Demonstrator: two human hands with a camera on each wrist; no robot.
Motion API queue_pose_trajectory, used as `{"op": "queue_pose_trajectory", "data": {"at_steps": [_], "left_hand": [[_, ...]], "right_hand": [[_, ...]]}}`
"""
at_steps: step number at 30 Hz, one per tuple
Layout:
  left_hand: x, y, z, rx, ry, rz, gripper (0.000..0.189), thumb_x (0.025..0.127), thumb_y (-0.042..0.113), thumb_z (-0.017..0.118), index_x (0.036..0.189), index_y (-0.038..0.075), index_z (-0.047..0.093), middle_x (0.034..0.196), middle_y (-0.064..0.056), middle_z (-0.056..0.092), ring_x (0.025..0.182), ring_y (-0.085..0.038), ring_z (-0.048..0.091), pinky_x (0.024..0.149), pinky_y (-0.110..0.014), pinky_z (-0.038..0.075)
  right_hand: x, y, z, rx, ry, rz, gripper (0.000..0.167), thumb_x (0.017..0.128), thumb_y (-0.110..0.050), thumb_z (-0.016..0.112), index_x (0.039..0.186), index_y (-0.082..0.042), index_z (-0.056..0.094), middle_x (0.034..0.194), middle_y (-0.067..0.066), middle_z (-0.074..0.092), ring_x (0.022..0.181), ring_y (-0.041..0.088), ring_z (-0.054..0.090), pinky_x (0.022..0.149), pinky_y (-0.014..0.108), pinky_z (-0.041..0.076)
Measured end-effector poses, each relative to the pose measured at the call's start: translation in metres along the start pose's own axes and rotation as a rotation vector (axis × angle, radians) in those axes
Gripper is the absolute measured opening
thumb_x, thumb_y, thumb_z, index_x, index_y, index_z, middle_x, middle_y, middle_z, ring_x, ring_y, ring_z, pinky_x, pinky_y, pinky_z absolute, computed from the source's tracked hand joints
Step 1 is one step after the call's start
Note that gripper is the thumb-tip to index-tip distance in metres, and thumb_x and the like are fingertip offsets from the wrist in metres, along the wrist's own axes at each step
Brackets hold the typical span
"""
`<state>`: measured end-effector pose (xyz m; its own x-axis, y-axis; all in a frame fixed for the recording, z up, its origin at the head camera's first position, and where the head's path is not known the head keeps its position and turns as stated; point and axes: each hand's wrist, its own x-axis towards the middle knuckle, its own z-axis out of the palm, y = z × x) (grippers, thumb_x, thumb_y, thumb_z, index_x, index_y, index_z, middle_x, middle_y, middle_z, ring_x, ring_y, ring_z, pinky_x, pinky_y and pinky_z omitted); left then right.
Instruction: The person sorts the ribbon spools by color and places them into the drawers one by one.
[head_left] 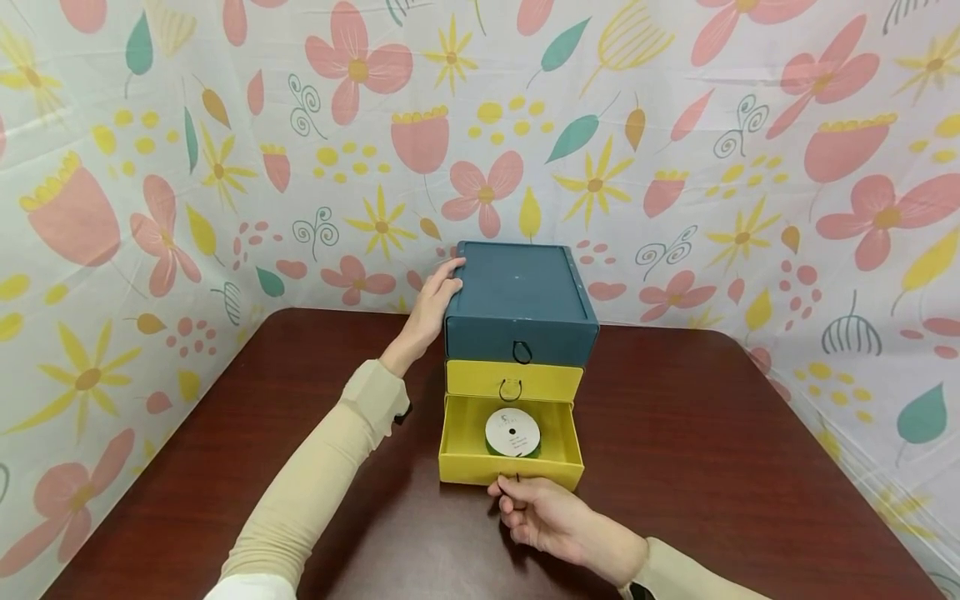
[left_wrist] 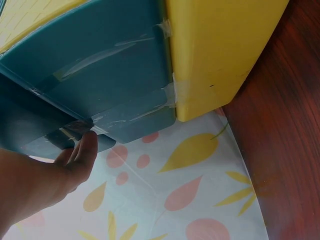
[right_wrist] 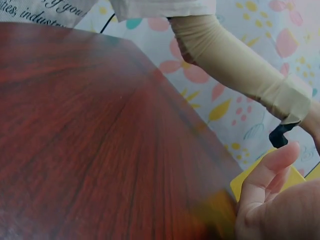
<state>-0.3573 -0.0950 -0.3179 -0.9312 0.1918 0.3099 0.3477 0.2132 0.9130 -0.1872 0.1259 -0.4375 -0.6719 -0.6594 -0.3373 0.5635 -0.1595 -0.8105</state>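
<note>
A stack of drawer boxes has a dark blue unit (head_left: 517, 287) on top and yellow drawers below. The bottom yellow drawer (head_left: 480, 470) is pulled out, and a spool (head_left: 512, 429) with a white label and a green edge lies in it. My right hand (head_left: 551, 518) pinches the dark loop at that drawer's front. My left hand (head_left: 429, 307) rests with extended fingers against the blue unit's left side. The left wrist view shows the fingers (left_wrist: 86, 152) touching that side near strips of clear tape.
The middle yellow drawer (head_left: 465, 379) is pushed in and has its own loop pull. Another loop (head_left: 522, 352) hangs on the blue front. The dark wooden table (head_left: 712, 467) carries the stack near its back edge, before a flower-patterned cloth (head_left: 675, 108).
</note>
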Motion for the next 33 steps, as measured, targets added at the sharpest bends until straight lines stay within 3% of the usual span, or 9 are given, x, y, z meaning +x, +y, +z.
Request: {"op": "queue_pose_trajectory", "data": {"at_steps": [33], "left_hand": [[-0.002,0.003,0.001,-0.001,-0.006,0.019,0.050,0.102,0.033,0.034,0.150,0.022,0.035,0.154,-0.007,0.029,0.133,-0.026,0.031,0.112,-0.051,0.027]], "right_hand": [[0.044,-0.033,-0.031,0.013,0.042,-0.034,0.031,0.105,-0.018,0.037,0.091,-0.012,0.064,0.068,-0.009,0.056,0.057,0.001,0.049,0.052,0.013,0.039]]}}
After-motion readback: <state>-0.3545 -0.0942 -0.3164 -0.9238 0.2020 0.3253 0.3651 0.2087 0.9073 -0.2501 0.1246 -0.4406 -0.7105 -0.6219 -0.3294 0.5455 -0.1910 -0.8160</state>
